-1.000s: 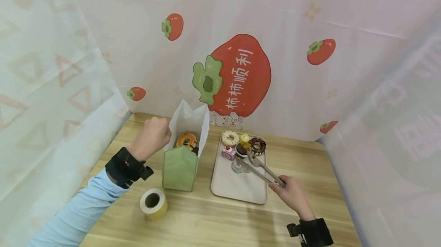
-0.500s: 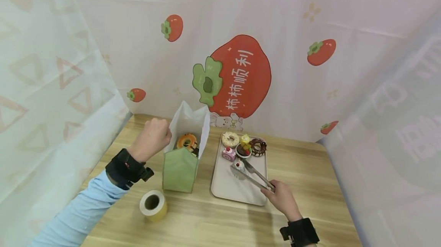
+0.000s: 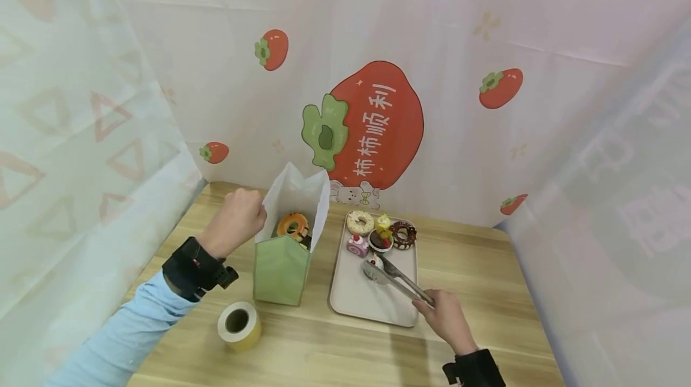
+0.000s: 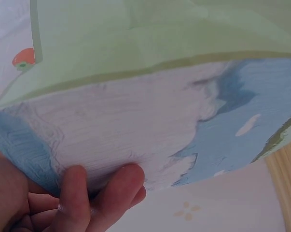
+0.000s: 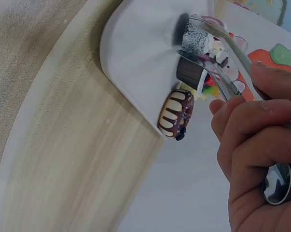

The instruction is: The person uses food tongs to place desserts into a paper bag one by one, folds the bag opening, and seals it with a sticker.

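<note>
My left hand [image 3: 234, 225] pinches the upper left edge of an upright, open-topped green paper bag [image 3: 281, 270]; the left wrist view shows its fingertips on the blue-and-white side panel [image 4: 135, 130]. An orange-iced donut [image 3: 293, 226] shows inside the bag. My right hand [image 3: 447, 322] grips metal tongs [image 3: 405, 286]. Their tips stand on either side of a small silver-speckled cake [image 5: 196, 38] with a white top, on the pale tray [image 3: 367, 306]. A chocolate cupcake [image 3: 380, 241] with fruit sits just behind it, and a purple swirl cake [image 3: 357, 246] is at its left.
A cream donut [image 3: 360, 222], a small yellow cake [image 3: 382, 222] and a chocolate donut [image 3: 403, 235] line the tray's far side. A roll of yellow tape [image 3: 240, 327] stands on the wooden table [image 3: 324, 351] in front of the bag. Printed cloth [image 3: 432, 15] encloses the table's back and sides.
The tongs have moved left and down from beside the chocolate cupcake to the speckled cake, their tips now closer together around it. My left hand stays at the bag.
</note>
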